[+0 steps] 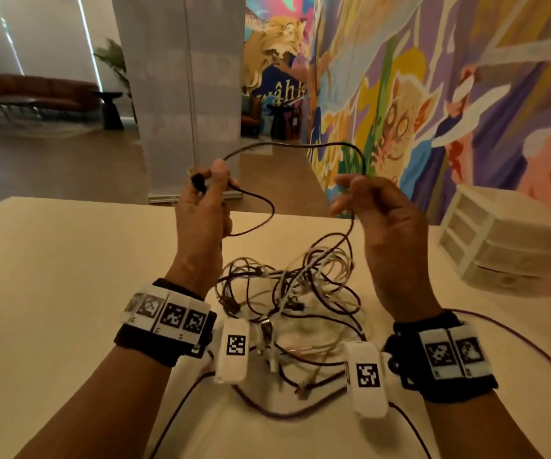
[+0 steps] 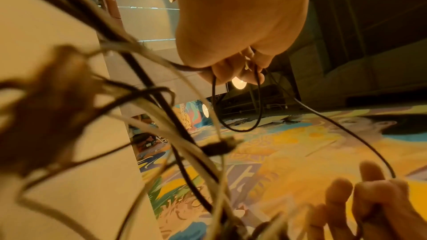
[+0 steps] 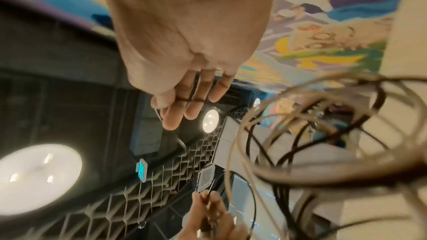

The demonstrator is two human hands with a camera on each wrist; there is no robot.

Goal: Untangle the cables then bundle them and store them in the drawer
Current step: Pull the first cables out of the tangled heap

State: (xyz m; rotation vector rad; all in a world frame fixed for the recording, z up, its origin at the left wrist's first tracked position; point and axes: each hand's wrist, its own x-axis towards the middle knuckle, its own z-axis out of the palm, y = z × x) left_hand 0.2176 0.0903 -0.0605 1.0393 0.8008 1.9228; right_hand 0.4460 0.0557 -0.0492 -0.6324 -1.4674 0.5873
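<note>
Both hands (image 1: pixel 201 213) (image 1: pixel 390 220) pinching one thin dark cable (image 1: pixel 300 145) arched above the knotted dark-and-white tangle (image 1: pixel 300 293)

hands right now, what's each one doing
Left hand: pinching the black cable near its plug.
Right hand: fingers loosely curled round the same cable, further along.

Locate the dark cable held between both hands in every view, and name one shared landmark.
Head: dark cable arches between the hands, upper centre.
Left wrist: loop hanging below the left hand, centre.
Right wrist: thin line across the right hand's fingers, centre.
Landmark: cable tangle.
</note>
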